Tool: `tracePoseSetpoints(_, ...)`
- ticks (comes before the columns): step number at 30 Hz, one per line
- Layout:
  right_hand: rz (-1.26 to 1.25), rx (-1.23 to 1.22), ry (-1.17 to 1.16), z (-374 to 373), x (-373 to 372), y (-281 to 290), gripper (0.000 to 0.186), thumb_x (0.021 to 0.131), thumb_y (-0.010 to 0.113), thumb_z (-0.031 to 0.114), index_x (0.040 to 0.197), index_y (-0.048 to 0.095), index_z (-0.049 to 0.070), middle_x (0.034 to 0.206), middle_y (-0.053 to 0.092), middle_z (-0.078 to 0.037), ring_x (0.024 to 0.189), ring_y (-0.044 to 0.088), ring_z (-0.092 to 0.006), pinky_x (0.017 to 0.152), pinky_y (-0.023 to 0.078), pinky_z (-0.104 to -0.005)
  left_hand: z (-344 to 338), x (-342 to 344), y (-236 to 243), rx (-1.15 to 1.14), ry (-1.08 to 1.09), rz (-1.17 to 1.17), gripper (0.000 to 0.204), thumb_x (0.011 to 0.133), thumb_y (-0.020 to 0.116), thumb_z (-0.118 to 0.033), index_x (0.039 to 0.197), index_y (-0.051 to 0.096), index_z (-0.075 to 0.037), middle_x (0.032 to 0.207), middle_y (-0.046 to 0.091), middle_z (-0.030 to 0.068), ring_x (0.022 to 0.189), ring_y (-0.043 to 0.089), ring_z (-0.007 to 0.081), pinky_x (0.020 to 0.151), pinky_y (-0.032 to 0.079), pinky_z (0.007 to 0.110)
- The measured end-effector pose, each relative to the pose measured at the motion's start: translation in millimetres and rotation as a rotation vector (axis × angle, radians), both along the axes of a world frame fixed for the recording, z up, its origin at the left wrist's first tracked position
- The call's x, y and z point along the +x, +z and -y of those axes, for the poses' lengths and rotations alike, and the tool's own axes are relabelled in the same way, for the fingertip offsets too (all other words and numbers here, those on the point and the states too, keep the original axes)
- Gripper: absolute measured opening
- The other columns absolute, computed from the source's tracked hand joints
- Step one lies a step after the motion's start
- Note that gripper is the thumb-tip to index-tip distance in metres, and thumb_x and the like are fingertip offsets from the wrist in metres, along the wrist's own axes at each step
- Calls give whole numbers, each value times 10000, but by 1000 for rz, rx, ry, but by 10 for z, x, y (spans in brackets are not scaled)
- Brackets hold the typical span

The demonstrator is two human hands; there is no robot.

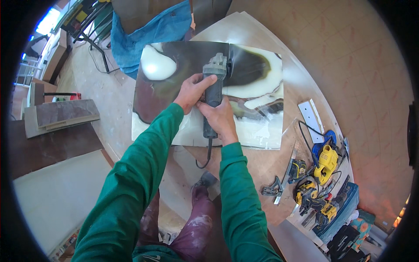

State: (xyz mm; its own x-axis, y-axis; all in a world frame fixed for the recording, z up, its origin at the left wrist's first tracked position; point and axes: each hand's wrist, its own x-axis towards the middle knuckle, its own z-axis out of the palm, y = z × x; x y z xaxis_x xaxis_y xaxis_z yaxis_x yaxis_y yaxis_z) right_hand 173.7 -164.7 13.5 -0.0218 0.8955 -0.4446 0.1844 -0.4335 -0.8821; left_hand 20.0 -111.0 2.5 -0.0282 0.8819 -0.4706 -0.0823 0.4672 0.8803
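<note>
An angle grinder with a dark body and grey metal head lies lengthwise in my grip over a glossy tile. My left hand is wrapped round its upper body, thumb pressed near the head. Lower down, my right hand closes round the handle from the right. The disc sits edge-on at the head's right side, along a dark line in the tile's far part. Whether it touches the surface I cannot tell. A black cord hangs from the handle's end past the tile's near edge.
The tile rests on a wooden board table. To the right lie a combination square, a tape measure, a yellow tool and cordless power tools. A blue cloth hangs at the far side. Stacked tile pieces stand left.
</note>
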Motion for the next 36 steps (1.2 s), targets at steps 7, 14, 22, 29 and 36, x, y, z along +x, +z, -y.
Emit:
tracePoseSetpoints(7, 38, -13, 1, 23, 5, 55, 855, 806, 992, 500, 1309, 673, -112, 1223, 816, -310, 1159, 818, -436, 999, 621, -477, 28, -8, 9, 8, -9, -15, 947, 952, 919, -573, 1584, 639, 74, 1259, 771, 135, 1054, 735, 188, 897, 599, 354)
tracePoseSetpoints(14, 20, 10, -1, 43, 20, -42, 856, 805, 989, 509, 1295, 671, -116, 1226, 812, -320, 1169, 815, -440, 1002, 621, -479, 32, -19, 27, -15, -48, -48, 946, 947, 924, -592, 1577, 650, 58, 1273, 771, 120, 1073, 733, 182, 905, 594, 345)
tracePoseSetpoints(22, 29, 5, -1, 68, 14, 10, 823, 808, 989, 493, 1273, 676, -109, 1215, 812, -315, 1156, 815, -435, 1000, 619, -484, 50, -32, 2, -16, -33, 0, 946, 948, 935, -571, 1589, 634, 56, 1305, 767, 137, 1116, 750, 201, 951, 612, 366)
tracePoseSetpoints(29, 16, -6, -7, 109, 1, 5, 813, 808, 988, 481, 1287, 676, -97, 1211, 815, -301, 1147, 816, -426, 1000, 619, -474, 89, -38, 1, -12, -26, 22, 963, 948, 936, -567, 1599, 616, 66, 1321, 762, 155, 1137, 758, 213, 977, 623, 375)
tracePoseSetpoints(36, 5, -7, 0, 135, 8, -4, 801, 820, 980, 471, 1323, 681, -77, 1240, 823, -284, 1172, 818, -409, 1015, 617, -468, 111, -39, -14, 4, -32, 11, 944, 949, 936, -555, 1587, 629, 69, 1335, 764, 147, 1156, 757, 209, 983, 623, 378)
